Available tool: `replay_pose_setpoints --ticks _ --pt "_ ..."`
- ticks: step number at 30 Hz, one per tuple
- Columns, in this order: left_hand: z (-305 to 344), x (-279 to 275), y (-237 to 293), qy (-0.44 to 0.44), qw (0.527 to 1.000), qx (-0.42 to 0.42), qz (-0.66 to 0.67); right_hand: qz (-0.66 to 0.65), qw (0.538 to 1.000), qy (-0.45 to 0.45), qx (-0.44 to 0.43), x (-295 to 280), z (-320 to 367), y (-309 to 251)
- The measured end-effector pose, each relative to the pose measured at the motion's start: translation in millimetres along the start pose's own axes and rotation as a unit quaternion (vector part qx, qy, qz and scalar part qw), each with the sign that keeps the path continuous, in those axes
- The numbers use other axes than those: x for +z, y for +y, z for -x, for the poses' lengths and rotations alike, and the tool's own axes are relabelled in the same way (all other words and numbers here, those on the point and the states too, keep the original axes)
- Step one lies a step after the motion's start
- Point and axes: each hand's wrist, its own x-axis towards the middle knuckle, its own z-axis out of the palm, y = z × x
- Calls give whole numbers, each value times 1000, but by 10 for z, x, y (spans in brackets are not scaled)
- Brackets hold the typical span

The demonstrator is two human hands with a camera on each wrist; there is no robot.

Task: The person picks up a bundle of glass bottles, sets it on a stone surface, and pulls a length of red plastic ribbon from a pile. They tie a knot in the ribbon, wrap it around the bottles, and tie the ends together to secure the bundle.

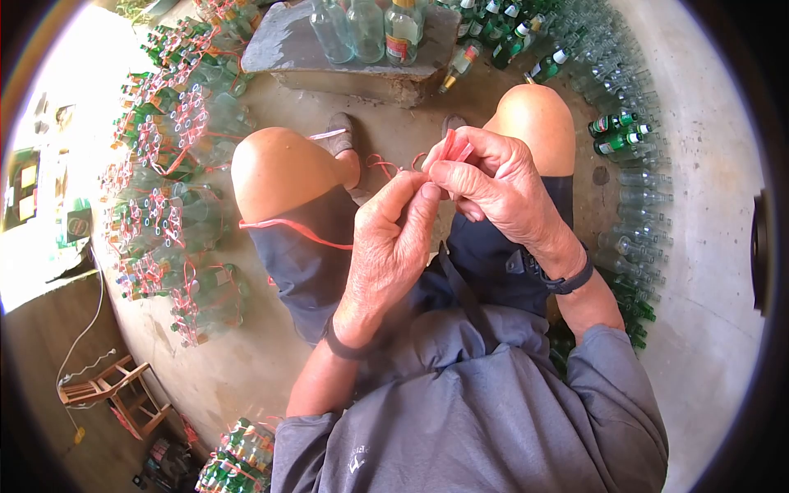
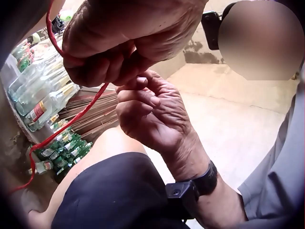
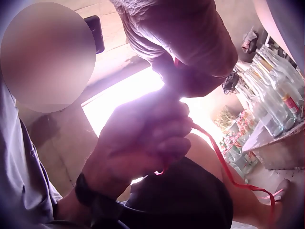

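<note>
Held up over the person's lap, both hands meet at the fingertips on a thin red plastic strip. The left hand (image 1: 386, 246) pinches the red strip (image 1: 316, 237), a length of which runs out across the left thigh. Thumb and fingers of the right hand (image 1: 505, 189) grip a flattened, folded bit of it, standing up above the knuckles. In the left wrist view, the strip (image 2: 71, 121) hangs from the left hand (image 2: 133, 38) towards the floor. The right wrist view shows it (image 3: 217, 152) trailing past the knee; the pinched spot itself is hidden by the fingers.
A stone slab (image 1: 353, 82) bearing clear bottles (image 1: 366, 33) stands ahead of the feet. Bundles of bottles tied with red strip (image 1: 177, 123) line the left. Many loose bottles (image 1: 633, 205) lie along the right wall. A wooden stool (image 1: 123, 394) is at lower left.
</note>
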Motion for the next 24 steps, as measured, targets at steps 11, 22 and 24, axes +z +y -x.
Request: replay_pose_setpoints --ticks 11,22,24 --pt "43 -90 -1 -45 998 -49 -14 -42 999 -23 -2 -72 -15 56" --pt "55 -118 -24 -28 997 -60 -30 16 1000 -10 -12 -201 -41 71" --pt "53 -115 4 -15 997 -72 -23 63 995 53 -65 -169 -38 70"
